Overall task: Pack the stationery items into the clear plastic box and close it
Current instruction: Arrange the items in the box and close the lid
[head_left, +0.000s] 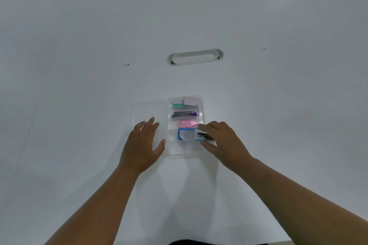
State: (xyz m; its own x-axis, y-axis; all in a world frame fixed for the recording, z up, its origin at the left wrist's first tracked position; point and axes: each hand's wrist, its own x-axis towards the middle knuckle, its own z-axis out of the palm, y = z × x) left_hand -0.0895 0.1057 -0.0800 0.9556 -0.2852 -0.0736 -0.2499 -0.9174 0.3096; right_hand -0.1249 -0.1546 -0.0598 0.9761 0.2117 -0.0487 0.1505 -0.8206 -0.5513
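Observation:
The clear plastic box (pixel 173 150) lies open on the white table, its clear lid (pixel 147 109) flat to the left. Inside, from far to near, are a green and a pink small box (pixel 191 101), a dark purple-tipped case (pixel 185 114), a pink item (pixel 187 124) and a blue packet (pixel 186 134). My right hand (pixel 221 141) is over the box's near right corner, fingers closed on a small metallic and white item (pixel 201 134) above the blue packet. My left hand (pixel 142 143) rests flat with fingers spread on the lid's near part, beside the box.
A long oval cable slot (pixel 195 56) is set in the table (pixel 79 65) beyond the box. Two pairs of small dark dots (pixel 126 65) mark the surface left and right. The table's far edge runs along the top, with a dark object at the top left.

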